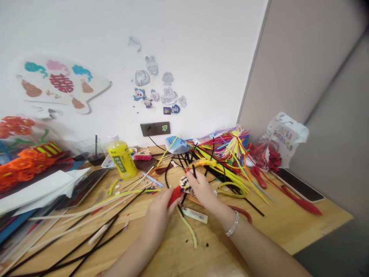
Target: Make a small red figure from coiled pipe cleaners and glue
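Both my hands meet over the middle of the wooden table, holding a small pipe-cleaner figure [181, 190] with a red body and a speckled cream-and-dark top. My left hand [158, 215] grips its red lower part. My right hand [200, 188] pinches the speckled top, and a silver bangle [232, 224] circles that wrist. A black pipe cleaner [181, 200] runs through the figure, partly hidden by my fingers. A small white-and-yellow packet [195, 215] and a bent yellow-green pipe cleaner [187, 227] lie just below my hands.
Loose black, cream and yellow pipe cleaners cover the wooden table [317, 225]. A multicoloured pipe-cleaner pile [227, 150] stands behind my hands, beside a yellow bottle [122, 157]. Orange pipe-cleaner flowers [25, 165] lie left; a plastic bag [284, 138] sits in the right corner.
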Tool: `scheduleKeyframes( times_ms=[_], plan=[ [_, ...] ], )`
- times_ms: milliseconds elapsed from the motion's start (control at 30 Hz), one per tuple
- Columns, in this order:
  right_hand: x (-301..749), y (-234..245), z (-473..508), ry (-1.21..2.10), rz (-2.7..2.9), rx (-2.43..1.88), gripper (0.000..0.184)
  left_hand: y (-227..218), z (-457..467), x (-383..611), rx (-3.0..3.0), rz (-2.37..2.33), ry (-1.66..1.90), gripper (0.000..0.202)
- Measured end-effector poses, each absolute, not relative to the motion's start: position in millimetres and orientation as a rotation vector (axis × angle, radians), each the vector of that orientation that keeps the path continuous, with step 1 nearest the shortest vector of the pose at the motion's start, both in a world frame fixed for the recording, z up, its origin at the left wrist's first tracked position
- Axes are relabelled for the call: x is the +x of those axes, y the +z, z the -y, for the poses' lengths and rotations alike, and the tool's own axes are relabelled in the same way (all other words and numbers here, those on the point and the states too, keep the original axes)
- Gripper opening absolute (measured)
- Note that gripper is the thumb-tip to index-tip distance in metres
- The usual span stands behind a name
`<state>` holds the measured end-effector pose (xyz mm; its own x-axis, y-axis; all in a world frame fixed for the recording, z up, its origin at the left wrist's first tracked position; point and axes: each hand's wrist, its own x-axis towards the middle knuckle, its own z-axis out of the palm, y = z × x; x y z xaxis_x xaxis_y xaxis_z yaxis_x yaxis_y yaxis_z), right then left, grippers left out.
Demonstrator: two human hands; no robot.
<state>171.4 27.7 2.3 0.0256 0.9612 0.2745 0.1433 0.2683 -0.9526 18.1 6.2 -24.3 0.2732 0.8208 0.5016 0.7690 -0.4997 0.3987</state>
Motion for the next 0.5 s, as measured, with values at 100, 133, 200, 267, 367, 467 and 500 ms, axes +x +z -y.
scheduleKeyframes(
  times_ms=[100,133,200,267,367,467,500],
  plan=[
    [169.0,1.2,-28.7,0.943,1.328,-1.119,0.024,-25.5,-5.0,20.6,2.38,-1.544,1.06,0.023],
    [168.3,0.4,-29.2,0.938,1.327,-1.114,0.024,-26.5,-4.6,21.2,2.372,-1.553,1.078,0.023],
    [167.7,-1.3,-29.8,0.924,1.341,-1.096,0.024,-28.3,-4.1,21.8,2.359,-1.567,1.116,0.023],
    [168.0,-1.9,-29.7,0.931,1.348,-1.09,0.025,-27.8,-3.7,21.9,2.324,-1.561,1.135,0.024],
    [170.1,0.1,-29.3,0.965,1.346,-1.1,0.025,-22.1,-3.2,22.1,2.224,-1.49,1.074,0.025],
    [174.3,3.0,-32.5,1.027,1.38,-1.08,0.026,-16.7,-3.8,23.1,2.107,-1.302,0.979,0.025],
    [176.3,3.7,-34.8,1.028,1.394,-1.061,0.027,-16.5,-4.6,23.5,2.057,-1.239,0.969,0.025]
  ],
)
